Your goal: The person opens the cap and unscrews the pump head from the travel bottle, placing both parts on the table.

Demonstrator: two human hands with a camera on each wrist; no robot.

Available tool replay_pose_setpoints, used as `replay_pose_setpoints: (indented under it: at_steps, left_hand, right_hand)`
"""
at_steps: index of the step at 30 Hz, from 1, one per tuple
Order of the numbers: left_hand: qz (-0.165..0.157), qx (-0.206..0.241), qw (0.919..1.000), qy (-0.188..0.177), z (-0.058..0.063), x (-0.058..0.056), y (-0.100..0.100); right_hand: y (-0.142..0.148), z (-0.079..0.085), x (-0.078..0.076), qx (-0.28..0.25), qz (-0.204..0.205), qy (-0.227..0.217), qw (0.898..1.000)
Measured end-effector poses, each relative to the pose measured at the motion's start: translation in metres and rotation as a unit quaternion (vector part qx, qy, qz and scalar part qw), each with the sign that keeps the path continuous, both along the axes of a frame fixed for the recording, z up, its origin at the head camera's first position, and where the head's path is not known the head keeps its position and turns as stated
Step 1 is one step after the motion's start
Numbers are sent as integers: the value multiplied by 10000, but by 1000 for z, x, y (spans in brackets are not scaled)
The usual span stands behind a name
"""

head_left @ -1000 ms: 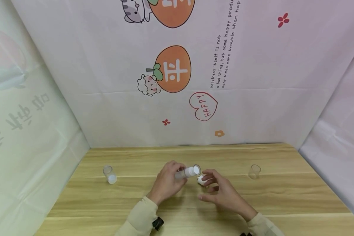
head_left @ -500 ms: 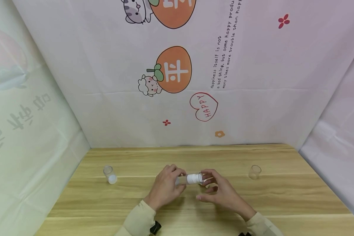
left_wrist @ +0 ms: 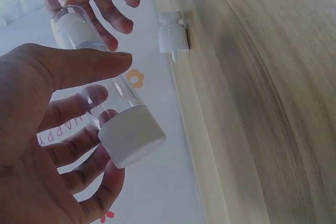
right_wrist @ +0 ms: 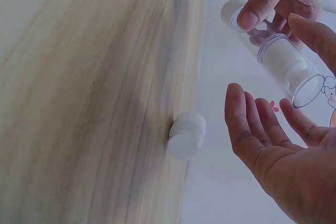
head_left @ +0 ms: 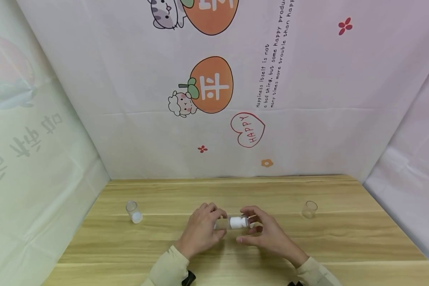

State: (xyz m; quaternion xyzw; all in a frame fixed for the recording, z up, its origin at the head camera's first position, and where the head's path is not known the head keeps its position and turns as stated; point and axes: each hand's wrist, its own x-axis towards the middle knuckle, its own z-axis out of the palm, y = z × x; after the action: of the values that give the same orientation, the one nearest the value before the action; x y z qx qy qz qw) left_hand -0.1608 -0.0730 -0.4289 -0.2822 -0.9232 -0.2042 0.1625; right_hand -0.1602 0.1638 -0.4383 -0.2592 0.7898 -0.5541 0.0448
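My left hand [head_left: 201,230] grips a clear cylindrical bottle [head_left: 222,224] with a white base [left_wrist: 131,137], lying nearly level above the table. A clear cap [right_wrist: 310,88] covers the white pump top [right_wrist: 286,61] at its right end. Beside that capped end, my right hand [head_left: 269,232] is held with fingers loosely bent and spread; in the right wrist view a gap shows between most of the fingers and the cap. Below both hands, a separate white pump head [left_wrist: 172,37] lies on the table, mostly hidden in the head view.
On the left of the wooden table [head_left: 103,246] there is another clear container with a white end [head_left: 134,212]. A loose clear cap [head_left: 309,209] is on the right. Printed white cloth [head_left: 300,135] walls the back and sides.
My left hand has lowered the bottle's capped end from an upward tilt to nearly level, bringing it nearer the right fingers. The right hand has barely moved.
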Motion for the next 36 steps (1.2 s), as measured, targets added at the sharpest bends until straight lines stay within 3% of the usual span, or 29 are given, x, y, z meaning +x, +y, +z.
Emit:
replay_pose_setpoints:
  at_steps: [15, 36]
  left_hand:
    - [-44, -297, 9994, -142, -3, 2, 3]
    - [-149, -108, 9993, -310, -2, 5, 2]
  right_hand:
    - [-1, -2, -2, 172, 3, 252, 9995]
    - [-3, 2, 3, -6, -27, 92, 10000]
